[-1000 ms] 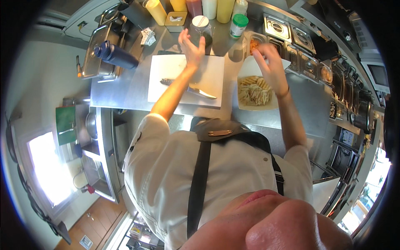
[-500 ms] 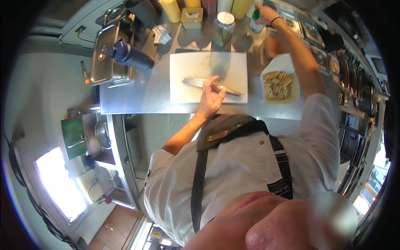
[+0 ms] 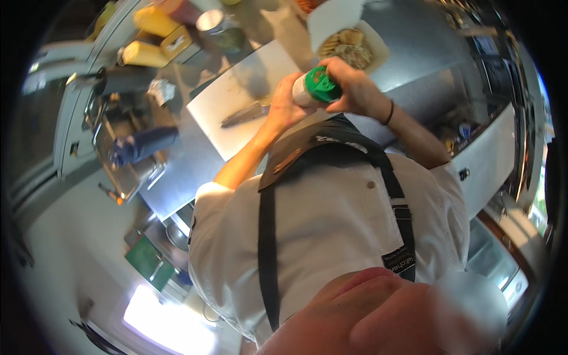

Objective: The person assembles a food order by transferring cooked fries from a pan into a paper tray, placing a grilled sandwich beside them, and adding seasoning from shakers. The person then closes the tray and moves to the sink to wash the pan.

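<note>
A white spice shaker with a green lid (image 3: pixel 322 86) is held up between my hands, its lid tilted toward me. My left hand (image 3: pixel 284 102) wraps round its pale body. The fingers and thumb of my right hand (image 3: pixel 360 92) grip it at the green lid. Below and left of them, a knife (image 3: pixel 244 115) lies on the white cutting board (image 3: pixel 207 112); its handle end is hidden by my left hand. Just beyond the shaker stands an open white takeaway box (image 3: pixel 380 48) with ridged, golden pieces of food (image 3: pixel 348 48) inside.
On the left are a blue bottle (image 3: pixel 145 145), a lidded steel pan (image 3: pixel 112 171) and a crumpled white paper (image 3: pixel 161 92). Yellow squeeze bottles (image 3: pixel 145 54) and a white-lidded jar (image 3: pixel 228 40) stand at the back. An open white door or drawer front (image 3: pixel 488 160) is at right.
My right hand has brought the shaker from the back right to the front of my chest. My left hand has left the knife and taken hold of the shaker. The view has turned.
</note>
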The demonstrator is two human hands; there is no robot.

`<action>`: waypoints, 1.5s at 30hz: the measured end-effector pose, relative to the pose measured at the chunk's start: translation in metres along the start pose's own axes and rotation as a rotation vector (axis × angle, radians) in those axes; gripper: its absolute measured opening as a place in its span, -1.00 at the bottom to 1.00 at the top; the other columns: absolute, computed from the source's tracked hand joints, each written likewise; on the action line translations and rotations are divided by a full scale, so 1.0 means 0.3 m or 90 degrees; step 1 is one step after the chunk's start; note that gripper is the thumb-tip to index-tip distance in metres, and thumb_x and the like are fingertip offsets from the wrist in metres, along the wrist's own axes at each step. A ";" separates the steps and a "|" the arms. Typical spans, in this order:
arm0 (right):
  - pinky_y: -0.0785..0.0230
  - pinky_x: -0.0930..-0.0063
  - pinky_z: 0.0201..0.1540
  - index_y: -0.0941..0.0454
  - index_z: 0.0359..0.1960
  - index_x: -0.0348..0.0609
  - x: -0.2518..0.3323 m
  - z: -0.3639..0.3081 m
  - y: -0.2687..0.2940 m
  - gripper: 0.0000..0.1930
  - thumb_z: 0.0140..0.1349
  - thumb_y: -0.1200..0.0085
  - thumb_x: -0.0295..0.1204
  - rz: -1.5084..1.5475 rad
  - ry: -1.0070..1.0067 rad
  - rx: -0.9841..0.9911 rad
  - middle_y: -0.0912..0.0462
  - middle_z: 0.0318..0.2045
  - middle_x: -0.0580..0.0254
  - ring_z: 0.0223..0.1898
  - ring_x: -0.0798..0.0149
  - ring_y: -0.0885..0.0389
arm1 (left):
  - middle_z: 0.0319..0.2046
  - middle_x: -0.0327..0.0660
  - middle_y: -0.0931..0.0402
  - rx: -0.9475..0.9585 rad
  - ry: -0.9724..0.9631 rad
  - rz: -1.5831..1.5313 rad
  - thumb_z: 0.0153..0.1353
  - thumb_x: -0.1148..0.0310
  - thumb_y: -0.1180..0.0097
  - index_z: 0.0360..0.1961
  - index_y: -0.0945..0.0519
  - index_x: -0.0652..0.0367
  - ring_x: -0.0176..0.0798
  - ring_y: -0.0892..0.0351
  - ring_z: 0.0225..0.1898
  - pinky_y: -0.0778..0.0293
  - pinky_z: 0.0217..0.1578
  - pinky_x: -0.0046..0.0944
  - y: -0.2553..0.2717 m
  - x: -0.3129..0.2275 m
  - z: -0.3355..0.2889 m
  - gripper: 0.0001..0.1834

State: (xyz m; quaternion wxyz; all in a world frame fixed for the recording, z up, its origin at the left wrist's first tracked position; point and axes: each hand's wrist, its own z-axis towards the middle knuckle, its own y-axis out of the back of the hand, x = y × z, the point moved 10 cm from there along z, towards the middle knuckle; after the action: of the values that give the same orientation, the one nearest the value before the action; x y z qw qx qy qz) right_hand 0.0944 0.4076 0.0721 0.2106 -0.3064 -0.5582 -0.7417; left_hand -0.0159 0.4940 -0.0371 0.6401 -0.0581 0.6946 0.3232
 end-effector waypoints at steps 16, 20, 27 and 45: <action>-0.55 0.05 0.02 -0.17 0.52 -0.03 -0.479 -0.440 0.063 -0.04 0.10 -0.40 -0.11 -0.082 -0.444 -0.216 -0.63 0.00 -0.21 -0.01 -0.12 -0.68 | 0.25 -0.04 -0.57 0.413 0.067 -0.135 0.42 0.26 -0.22 0.33 -0.51 0.19 -0.12 -0.59 0.22 -0.54 0.22 -0.11 -0.328 0.082 -0.040 -0.49; -0.52 -0.07 0.03 -0.21 0.52 0.15 -0.508 -0.426 0.013 -0.04 0.05 -0.35 0.02 -0.149 -0.511 -0.185 -0.62 -0.02 -0.26 0.01 -0.27 -0.64 | 0.19 -0.09 -0.63 0.364 0.117 -0.136 0.45 0.27 -0.18 0.29 -0.55 0.18 -0.16 -0.64 0.16 -0.53 0.19 -0.13 -0.249 0.126 -0.021 -0.56; -0.55 -0.05 -0.05 -0.24 0.50 0.25 -0.516 -0.411 0.012 -0.05 0.03 -0.36 0.04 -0.179 -0.494 -0.233 -0.63 -0.12 -0.19 -0.07 -0.27 -0.66 | 0.15 -0.13 -0.66 0.229 0.158 -0.131 0.45 0.25 -0.18 0.25 -0.57 0.19 -0.21 -0.63 0.15 -0.51 0.18 -0.16 -0.108 0.205 -0.047 -0.58; -0.56 -0.06 0.00 -0.24 0.50 0.13 -0.633 -0.443 0.122 -0.03 0.03 -0.32 0.09 -0.244 -0.573 -0.210 -0.64 -0.02 -0.27 -0.02 -0.29 -0.68 | 0.13 -0.12 -0.67 0.164 0.139 -0.118 0.47 0.28 -0.15 0.24 -0.56 0.25 -0.25 -0.64 0.08 -0.51 0.15 -0.20 0.009 0.249 -0.035 -0.59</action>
State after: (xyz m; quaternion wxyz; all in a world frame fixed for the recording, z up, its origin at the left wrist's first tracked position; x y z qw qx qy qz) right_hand 0.2266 0.2642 -0.0586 -0.2411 -0.5168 -0.5150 -0.6400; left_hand -0.0391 0.5154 -0.1057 0.5904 -0.0742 0.7870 0.1633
